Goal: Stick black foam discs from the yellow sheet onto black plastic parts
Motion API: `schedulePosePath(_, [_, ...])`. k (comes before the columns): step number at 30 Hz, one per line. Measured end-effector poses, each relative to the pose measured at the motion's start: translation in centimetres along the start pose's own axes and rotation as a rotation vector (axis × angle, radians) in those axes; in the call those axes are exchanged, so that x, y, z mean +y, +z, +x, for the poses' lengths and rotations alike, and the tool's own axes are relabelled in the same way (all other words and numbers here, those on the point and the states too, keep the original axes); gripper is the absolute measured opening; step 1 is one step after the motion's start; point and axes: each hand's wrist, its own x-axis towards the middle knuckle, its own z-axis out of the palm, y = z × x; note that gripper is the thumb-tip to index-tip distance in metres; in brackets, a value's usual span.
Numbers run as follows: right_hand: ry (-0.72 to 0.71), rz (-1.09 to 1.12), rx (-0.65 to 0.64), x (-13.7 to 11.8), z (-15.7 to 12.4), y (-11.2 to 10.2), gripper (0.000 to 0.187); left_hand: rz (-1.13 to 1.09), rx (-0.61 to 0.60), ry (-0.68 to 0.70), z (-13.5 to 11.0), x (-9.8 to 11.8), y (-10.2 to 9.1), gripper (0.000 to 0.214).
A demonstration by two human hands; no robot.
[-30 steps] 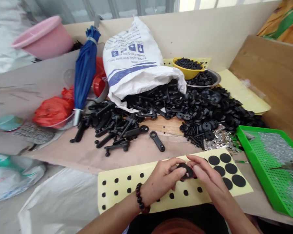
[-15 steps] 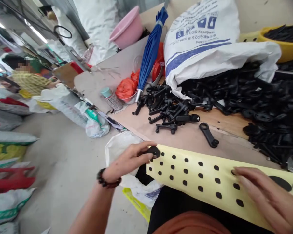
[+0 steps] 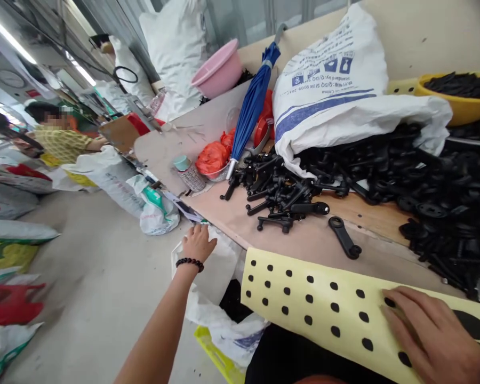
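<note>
My left hand (image 3: pixel 198 242) reaches down over a white bag (image 3: pixel 218 282) at the table's near edge; its fingers are curled away from me and I cannot see whether they hold anything. A dark bead bracelet sits on that wrist. My right hand (image 3: pixel 432 333) lies flat with fingers spread on a yellow sheet (image 3: pixel 320 309) dotted with small black stickers and a few large black discs at its right end. A loose black lever part (image 3: pixel 345 237) lies on the table just beyond the sheet.
A pile of black plastic parts (image 3: pixel 384 170) spills from a white sack (image 3: pixel 336 101). A folded blue umbrella (image 3: pixel 252 101), orange bag (image 3: pixel 212 157), pink basin (image 3: pixel 220 69) and yellow bowl (image 3: pixel 456 96) stand behind. Sacks lie on the floor; another person (image 3: pixel 60 136) sits at far left.
My left hand moved from the sheet's left corner down to the white bag, and the black round part it pinched is out of sight. The right hand stays on the sheet.
</note>
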Motion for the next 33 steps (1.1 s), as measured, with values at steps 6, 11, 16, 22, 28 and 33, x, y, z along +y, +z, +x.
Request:
schedulePosePath(6, [-0.159,-0.22,-0.01,-1.1,1.9,-0.1,0.021,-0.199,0.281,0.309,-1.3,5.4,-3.2,0.032])
schedulePosePath(11, [0.091,-0.118,-0.014,-1.2,2.8,-3.2,0.017,-0.528,0.268,0.912,-3.3,14.7,-4.3,0.033])
schedulePosePath(16, [0.283,-0.176,-0.085,-0.1,0.5,-6.9,0.014,-0.378,0.147,1.289,-3.0,22.7,-2.9,0.048])
schedulePosePath(22, [0.279,-0.418,-0.025,0.1,-1.9,-5.9,0.018,-0.258,0.078,1.308,-2.1,25.3,-4.5,0.026])
schedulePosePath(28, [0.236,-0.513,-0.044,1.9,-2.0,-4.6,0.016,-0.929,-0.322,1.022,-2.8,25.8,-5.4,0.018])
schedulePosePath(33, [0.239,-0.531,-0.033,1.8,-2.0,-4.2,0.014,-1.359,-0.665,0.812,-3.2,26.3,-5.6,0.019])
